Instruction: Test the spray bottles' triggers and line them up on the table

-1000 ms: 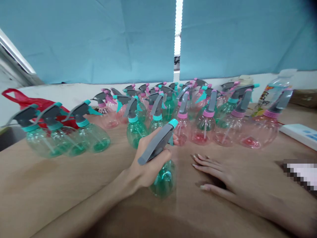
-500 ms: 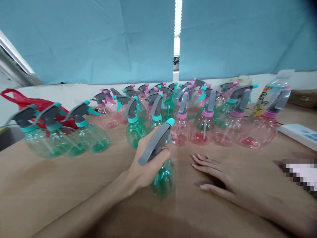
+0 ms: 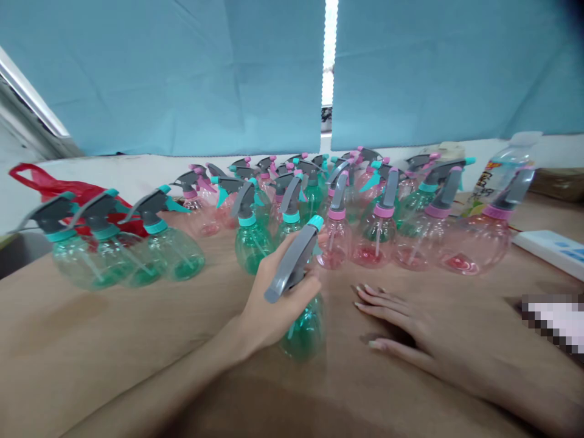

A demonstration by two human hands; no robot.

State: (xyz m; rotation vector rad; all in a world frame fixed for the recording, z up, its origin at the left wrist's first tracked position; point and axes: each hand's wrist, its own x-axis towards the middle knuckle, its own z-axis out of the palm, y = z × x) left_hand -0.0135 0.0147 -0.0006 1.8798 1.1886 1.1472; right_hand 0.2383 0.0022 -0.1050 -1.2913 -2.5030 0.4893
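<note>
My left hand (image 3: 276,298) is wrapped round the neck of a green spray bottle (image 3: 305,331) with a grey trigger head and a turquoise nozzle. The nozzle points away from me, and the hand hides the collar. My right hand (image 3: 406,328) lies flat on the wooden table (image 3: 182,340), fingers stretched out, holding nothing. Just beyond the hands, green spray bottles (image 3: 253,246) and pink spray bottles (image 3: 334,243) stand upright in a front row.
More spray bottles (image 3: 314,194) crowd behind the front row. Several green ones (image 3: 176,255) stand at left before a red plastic bag (image 3: 68,182). At right are a labelled clear bottle (image 3: 511,164), a white device with blue buttons (image 3: 552,246) and a pixelated object (image 3: 556,322).
My left hand and the green spray bottle have shifted slightly to the right. The right hand rests in the same place. The view has moved a little.
</note>
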